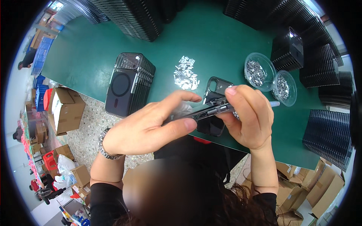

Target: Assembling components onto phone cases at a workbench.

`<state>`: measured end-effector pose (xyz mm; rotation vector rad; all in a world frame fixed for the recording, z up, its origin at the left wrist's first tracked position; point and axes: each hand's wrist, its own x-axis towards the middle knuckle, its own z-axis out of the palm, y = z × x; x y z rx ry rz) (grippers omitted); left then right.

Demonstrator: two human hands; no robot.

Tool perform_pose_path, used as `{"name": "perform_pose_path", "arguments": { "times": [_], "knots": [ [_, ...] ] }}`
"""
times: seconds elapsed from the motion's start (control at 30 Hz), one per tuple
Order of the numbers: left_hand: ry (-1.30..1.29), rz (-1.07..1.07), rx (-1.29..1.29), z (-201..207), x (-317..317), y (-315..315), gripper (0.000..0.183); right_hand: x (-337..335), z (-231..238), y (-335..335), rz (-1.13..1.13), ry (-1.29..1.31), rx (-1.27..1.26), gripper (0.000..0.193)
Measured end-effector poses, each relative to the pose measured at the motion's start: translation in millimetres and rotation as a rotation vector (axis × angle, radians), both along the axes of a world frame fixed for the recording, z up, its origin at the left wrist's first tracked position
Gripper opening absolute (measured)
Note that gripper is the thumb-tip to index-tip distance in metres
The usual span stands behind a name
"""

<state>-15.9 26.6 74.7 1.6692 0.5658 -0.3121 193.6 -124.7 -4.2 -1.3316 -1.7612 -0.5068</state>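
Note:
A dark phone case (211,111) is held edge-on above the front of the table, its side button cutouts facing up. My left hand (139,128), with a metal watch on the wrist, grips one end between thumb and fingers. The thumb and fingers of my right hand (250,116) close on the other end. A pale, thin rod tip (275,103) sticks out beyond my right hand; the rest of it is hidden. Beneath, another phone case (213,127) lies flat on the table, partly covered. Left of my hands stands a stack of phone cases (128,83) with ring marks.
Small silvery pieces (186,73) lie heaped on the green table (211,34). Two clear bowls (260,56) of similar pieces stand at the right. Tall stacks of cases (326,132) line the right side and the back (128,19). Cardboard boxes (68,109) sit on the floor.

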Motion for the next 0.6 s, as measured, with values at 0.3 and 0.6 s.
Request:
{"name": "perform_pose_path", "arguments": {
  "times": [0.3, 0.6],
  "knots": [
    [-0.257, 0.358, 1.107, -22.0, -36.2, 3.8, 0.078, 25.1, -28.7, -49.1, -0.392, 0.526, -0.082, 0.036],
    [0.308, 0.438, 1.322, -39.5, -57.3, 11.8, 0.085, 24.6, -72.7, -86.0, -0.569, 0.512, -0.331, 0.029]
  ]
}}
